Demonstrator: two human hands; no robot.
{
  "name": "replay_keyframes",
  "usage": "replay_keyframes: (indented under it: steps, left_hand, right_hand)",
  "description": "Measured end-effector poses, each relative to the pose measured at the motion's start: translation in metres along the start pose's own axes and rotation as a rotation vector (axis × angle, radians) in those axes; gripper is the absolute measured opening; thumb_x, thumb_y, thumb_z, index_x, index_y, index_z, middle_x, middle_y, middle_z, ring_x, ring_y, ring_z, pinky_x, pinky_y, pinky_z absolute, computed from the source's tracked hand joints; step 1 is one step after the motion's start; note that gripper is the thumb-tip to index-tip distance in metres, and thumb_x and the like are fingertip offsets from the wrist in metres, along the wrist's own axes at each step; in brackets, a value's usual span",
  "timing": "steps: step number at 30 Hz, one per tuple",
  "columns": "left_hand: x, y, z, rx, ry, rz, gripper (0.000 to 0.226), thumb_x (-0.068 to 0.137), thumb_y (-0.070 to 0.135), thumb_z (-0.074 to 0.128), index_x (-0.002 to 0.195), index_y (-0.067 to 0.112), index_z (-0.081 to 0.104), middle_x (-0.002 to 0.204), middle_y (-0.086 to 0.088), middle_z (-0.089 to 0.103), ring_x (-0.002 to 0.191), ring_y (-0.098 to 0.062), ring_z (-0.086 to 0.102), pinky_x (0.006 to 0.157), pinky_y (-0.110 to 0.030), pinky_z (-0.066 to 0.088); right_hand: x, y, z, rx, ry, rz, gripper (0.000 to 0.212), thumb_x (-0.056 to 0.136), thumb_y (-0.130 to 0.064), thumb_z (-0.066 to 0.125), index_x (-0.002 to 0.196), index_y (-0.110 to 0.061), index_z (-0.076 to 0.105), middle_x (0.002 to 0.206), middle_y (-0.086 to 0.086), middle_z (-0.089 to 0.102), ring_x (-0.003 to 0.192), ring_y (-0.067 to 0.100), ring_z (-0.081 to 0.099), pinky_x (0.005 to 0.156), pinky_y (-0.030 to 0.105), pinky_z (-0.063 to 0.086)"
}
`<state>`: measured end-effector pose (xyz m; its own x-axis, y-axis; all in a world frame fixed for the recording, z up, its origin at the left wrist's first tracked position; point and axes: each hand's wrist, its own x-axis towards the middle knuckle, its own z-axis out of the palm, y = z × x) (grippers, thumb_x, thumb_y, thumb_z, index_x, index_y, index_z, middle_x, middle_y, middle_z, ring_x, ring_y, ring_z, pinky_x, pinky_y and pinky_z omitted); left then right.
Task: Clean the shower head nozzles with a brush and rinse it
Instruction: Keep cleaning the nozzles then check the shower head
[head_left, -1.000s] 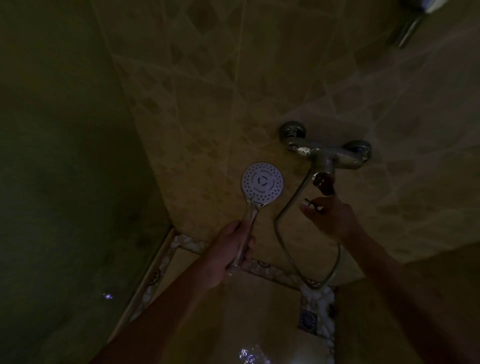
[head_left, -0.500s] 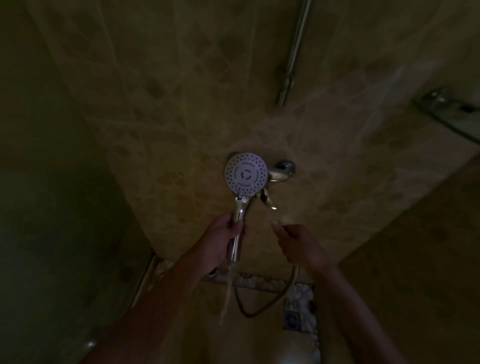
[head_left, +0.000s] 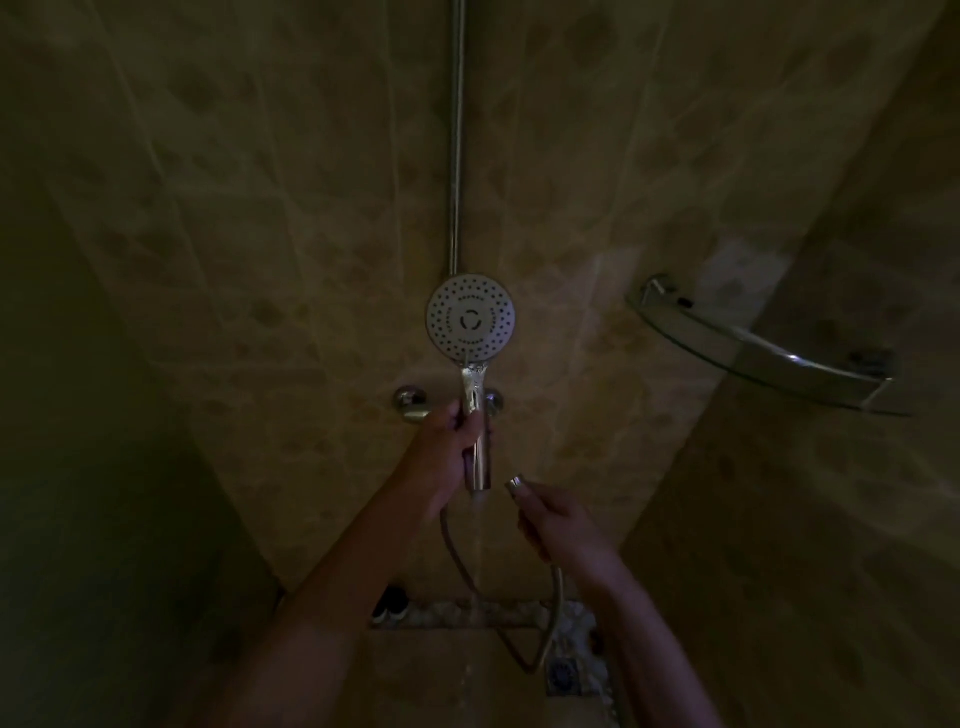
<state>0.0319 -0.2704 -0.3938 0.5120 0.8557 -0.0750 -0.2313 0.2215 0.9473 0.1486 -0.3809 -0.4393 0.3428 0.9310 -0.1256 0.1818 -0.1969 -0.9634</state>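
The round white shower head (head_left: 471, 317) faces me with its nozzle holes showing, held upright in front of the tiled wall. My left hand (head_left: 448, 451) grips its chrome handle (head_left: 481, 447). Water runs down from the handle's open bottom end. My right hand (head_left: 558, 519) grips the metal hose (head_left: 555, 613) near its end fitting (head_left: 516, 483), which sits just right of the handle bottom and apart from it. The hose loops down toward the floor. No brush is visible.
A chrome riser rail (head_left: 457, 135) runs up the wall behind the head. The mixer tap (head_left: 413, 402) sits behind my left hand. A glass corner shelf (head_left: 763, 353) juts out at the right. A floor drain (head_left: 563, 675) lies below. The scene is very dark.
The shower head has risen higher against the wall as the view tilted up. My right hand left the tap area and now grips the hose end beside the handle bottom.
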Motion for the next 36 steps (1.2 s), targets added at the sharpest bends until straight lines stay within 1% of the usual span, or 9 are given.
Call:
replay_keyframes:
  steps: [3,5,7,11,15,22,27,32,36]
  left_hand:
    - [-0.008,0.017,0.022,-0.013,-0.026,0.017,0.013,0.098,0.004,0.044,0.097,0.008,0.056,0.093,-0.013,0.059,0.081,-0.019,0.057,0.080,-0.034,0.045]
    - [-0.013,0.027,0.035,-0.025,-0.055,0.024,0.011,0.098,0.003,0.043,0.100,0.004,0.053,0.090,-0.012,0.058,0.077,-0.017,0.057,0.076,-0.029,0.046]
    - [-0.016,0.035,0.045,-0.041,-0.084,0.041,0.010,0.097,0.001,0.043,0.103,0.001,0.051,0.087,-0.011,0.058,0.074,-0.015,0.059,0.074,-0.026,0.048]
    - [-0.028,0.045,0.059,-0.045,-0.096,0.070,0.007,0.097,0.003,0.045,0.100,0.002,0.052,0.082,-0.007,0.061,0.068,-0.011,0.064,0.066,-0.020,0.053]
    - [-0.041,0.045,0.064,-0.057,-0.117,0.080,0.009,0.097,0.004,0.045,0.097,0.006,0.053,0.083,-0.006,0.064,0.079,-0.014,0.063,0.068,-0.023,0.051]
    - [-0.055,0.047,0.064,-0.094,-0.139,0.103,0.010,0.097,0.005,0.045,0.095,0.007,0.054,0.085,-0.006,0.064,0.086,-0.020,0.063,0.072,-0.029,0.049]
    - [-0.066,0.049,0.055,-0.080,-0.197,0.124,0.008,0.095,0.005,0.049,0.093,0.006,0.057,0.087,-0.007,0.066,0.078,-0.016,0.067,0.066,-0.027,0.053]
    - [-0.071,0.049,0.049,-0.094,-0.193,0.075,0.008,0.095,0.002,0.048,0.093,0.003,0.056,0.082,-0.007,0.067,0.078,-0.024,0.063,0.078,-0.042,0.049]
    - [-0.076,0.052,0.046,-0.121,-0.231,0.061,0.012,0.097,-0.002,0.042,0.102,0.000,0.053,0.088,-0.012,0.066,0.078,-0.026,0.064,0.079,-0.044,0.053]
  right_hand:
    - [-0.016,-0.015,-0.011,0.030,0.073,-0.033,0.028,0.096,-0.031,0.056,0.071,-0.019,0.060,0.053,-0.009,0.052,0.042,0.001,0.043,0.041,0.014,0.032]
    - [-0.027,-0.025,-0.015,0.091,0.107,-0.046,0.014,0.095,-0.025,0.059,0.090,-0.012,0.064,0.060,-0.001,0.057,0.043,0.002,0.046,0.041,0.014,0.034]
    - [-0.039,-0.032,-0.019,0.127,0.143,-0.030,0.018,0.094,-0.021,0.060,0.101,-0.005,0.059,0.066,0.004,0.061,0.045,0.003,0.049,0.042,0.015,0.036]
    - [-0.060,-0.039,-0.024,0.120,0.173,-0.045,0.017,0.095,-0.019,0.058,0.099,-0.003,0.057,0.071,0.004,0.062,0.049,0.002,0.052,0.046,0.014,0.039]
    - [-0.071,-0.037,-0.020,0.138,0.175,-0.042,0.010,0.095,-0.018,0.059,0.096,-0.008,0.056,0.071,0.005,0.063,0.048,0.000,0.052,0.046,0.013,0.039]
    - [-0.081,-0.033,-0.013,0.224,0.169,-0.063,0.008,0.092,-0.027,0.063,0.093,-0.020,0.060,0.067,0.000,0.067,0.057,0.011,0.058,0.051,0.021,0.043]
    - [-0.089,-0.035,-0.004,0.239,0.206,-0.099,0.007,0.093,-0.023,0.062,0.097,-0.018,0.061,0.070,0.003,0.066,0.059,0.009,0.058,0.055,0.020,0.046]
    - [-0.098,-0.037,0.002,0.271,0.202,-0.099,0.007,0.094,-0.016,0.059,0.098,-0.011,0.061,0.068,0.004,0.064,0.060,0.009,0.057,0.057,0.021,0.046]
    - [-0.104,-0.043,0.003,0.236,0.145,-0.089,0.016,0.099,-0.011,0.049,0.093,-0.005,0.062,0.065,0.002,0.058,0.060,0.011,0.052,0.055,0.019,0.042]
